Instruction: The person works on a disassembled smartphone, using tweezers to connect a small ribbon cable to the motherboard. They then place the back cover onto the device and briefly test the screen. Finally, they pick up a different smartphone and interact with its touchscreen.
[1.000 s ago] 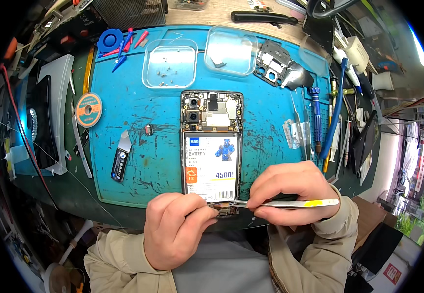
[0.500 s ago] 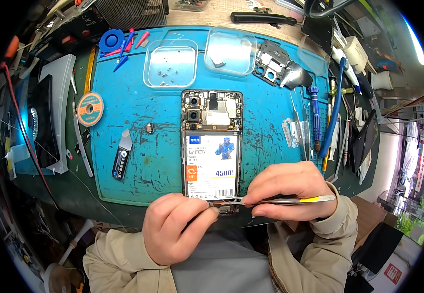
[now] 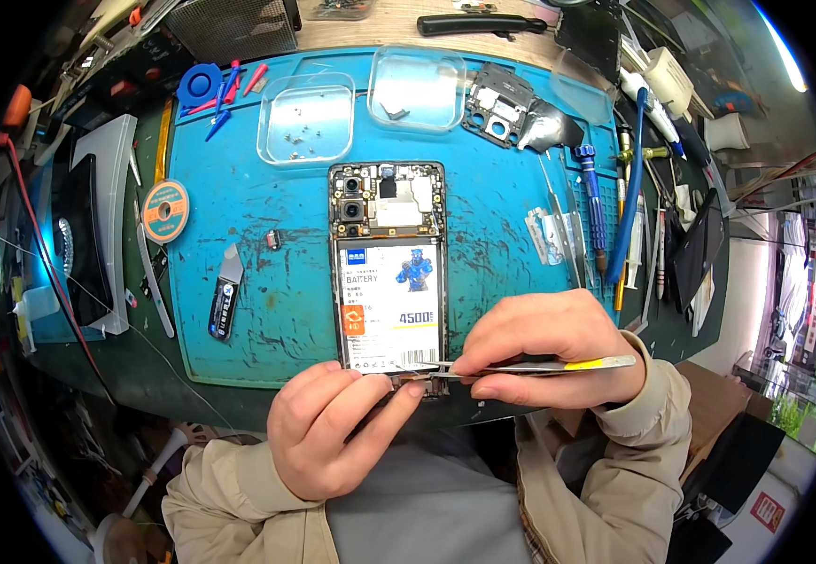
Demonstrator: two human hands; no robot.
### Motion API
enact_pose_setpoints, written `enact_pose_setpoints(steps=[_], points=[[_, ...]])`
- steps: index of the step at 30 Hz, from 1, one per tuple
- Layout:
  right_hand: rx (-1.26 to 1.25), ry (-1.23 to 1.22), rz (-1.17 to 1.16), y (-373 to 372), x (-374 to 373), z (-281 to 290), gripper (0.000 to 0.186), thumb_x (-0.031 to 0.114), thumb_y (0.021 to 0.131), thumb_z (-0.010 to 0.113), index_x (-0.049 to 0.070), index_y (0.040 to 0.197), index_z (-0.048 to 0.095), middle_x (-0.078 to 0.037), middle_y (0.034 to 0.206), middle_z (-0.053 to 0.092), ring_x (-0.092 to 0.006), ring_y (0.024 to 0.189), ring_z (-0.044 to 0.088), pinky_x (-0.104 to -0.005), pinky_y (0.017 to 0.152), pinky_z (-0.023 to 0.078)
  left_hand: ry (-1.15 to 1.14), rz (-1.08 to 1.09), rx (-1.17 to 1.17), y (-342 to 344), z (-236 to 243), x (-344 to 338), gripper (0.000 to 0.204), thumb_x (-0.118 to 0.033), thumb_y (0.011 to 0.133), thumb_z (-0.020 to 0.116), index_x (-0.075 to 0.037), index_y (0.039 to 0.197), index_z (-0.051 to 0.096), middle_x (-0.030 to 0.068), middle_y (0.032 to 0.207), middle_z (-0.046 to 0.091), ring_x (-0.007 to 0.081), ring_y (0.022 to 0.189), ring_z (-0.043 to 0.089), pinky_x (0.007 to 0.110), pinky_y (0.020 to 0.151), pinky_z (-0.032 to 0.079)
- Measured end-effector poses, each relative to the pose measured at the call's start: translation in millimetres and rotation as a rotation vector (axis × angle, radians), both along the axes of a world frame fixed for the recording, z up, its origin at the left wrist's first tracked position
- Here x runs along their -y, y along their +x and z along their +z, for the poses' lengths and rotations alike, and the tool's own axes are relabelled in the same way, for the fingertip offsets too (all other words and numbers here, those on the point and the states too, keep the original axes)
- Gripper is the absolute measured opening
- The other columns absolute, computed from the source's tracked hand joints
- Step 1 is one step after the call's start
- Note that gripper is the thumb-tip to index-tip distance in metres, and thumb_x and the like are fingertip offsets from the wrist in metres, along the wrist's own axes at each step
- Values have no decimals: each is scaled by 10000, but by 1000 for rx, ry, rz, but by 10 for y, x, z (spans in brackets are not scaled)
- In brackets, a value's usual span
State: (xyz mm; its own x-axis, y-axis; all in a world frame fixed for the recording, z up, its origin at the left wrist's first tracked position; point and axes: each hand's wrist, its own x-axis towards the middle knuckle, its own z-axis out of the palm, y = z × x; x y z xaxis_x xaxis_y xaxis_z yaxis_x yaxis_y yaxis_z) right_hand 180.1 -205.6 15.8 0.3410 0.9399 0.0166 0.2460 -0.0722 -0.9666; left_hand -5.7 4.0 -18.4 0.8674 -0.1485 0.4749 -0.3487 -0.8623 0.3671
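Observation:
An opened phone (image 3: 390, 201) lies on the blue mat with its circuit board and round camera modules at the far end. Below them sits a white battery (image 3: 387, 310) with a printed label. Over the phone's near end, my right hand (image 3: 553, 352) grips metal tweezers (image 3: 584, 364), their tips pointing left toward my left fingertips. My left hand (image 3: 337, 428) is closed at the same spot, thumb and finger pinched by a small brownish piece (image 3: 414, 378). My fingers hide much of the phone's lower edge, and what exactly they hold is unclear.
Clear trays (image 3: 306, 120) with several screws and a small dark part stand behind the phone, beside a removed phone cover piece (image 3: 499, 105). A blade tool (image 3: 226, 293) and a wire spool (image 3: 165, 211) lie left; a blue screwdriver (image 3: 591, 202) and other tools lie right.
The whole view has shifted slightly, so the bench appears farther left and up. My left finger reaches out straighter beside the tweezer tips; both hands stay at the phone's near end.

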Motion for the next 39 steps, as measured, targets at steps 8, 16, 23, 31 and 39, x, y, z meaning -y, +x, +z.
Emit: enact_pose_setpoints(steps=[8,16,23,31,39], points=[[8,25,-57,-53,30,22,229,71,852,813,13,1063,746,-131,938,729,-289,804,713,-362,680,569,93,-12,27,-13,34,-8,335,-50,767,772,-119,1092,804,46,1119,614,213,1050,556,373,871,578],[886,55,-134,-540,154,74,377,193,845,770,71,1201,750,-30,859,606,-137,662,588,-266,523,459,59,-1,-37,-49,87,-44,441,28,704,753,-134,1110,811,42,1097,567,247,1073,545,351,884,573],[1148,-33,-154,-747,98,-156,500,133,719,678,83,1209,758,-17,884,582,-129,650,495,-273,535,368,25,-44,-58,-51,97,-128,417,16,751,751,-101,1150,785,40,1116,598,234,1081,573,347,868,584],[1198,-60,-160,-775,46,-100,542,70,675,702,102,1212,770,-5,845,550,-127,651,518,-276,522,371,-40,-52,-50,-118,135,-341,382,-51,692,730,-63,1069,787,56,1030,658,242,923,626,374,815,544],[1193,-38,-172,-778,19,-110,486,53,690,717,71,1173,772,-1,813,549,-120,641,523,-270,515,370,39,-77,-37,-81,107,-339,410,-84,688,728,-118,1091,800,13,995,602,206,898,596,366,786,478]])
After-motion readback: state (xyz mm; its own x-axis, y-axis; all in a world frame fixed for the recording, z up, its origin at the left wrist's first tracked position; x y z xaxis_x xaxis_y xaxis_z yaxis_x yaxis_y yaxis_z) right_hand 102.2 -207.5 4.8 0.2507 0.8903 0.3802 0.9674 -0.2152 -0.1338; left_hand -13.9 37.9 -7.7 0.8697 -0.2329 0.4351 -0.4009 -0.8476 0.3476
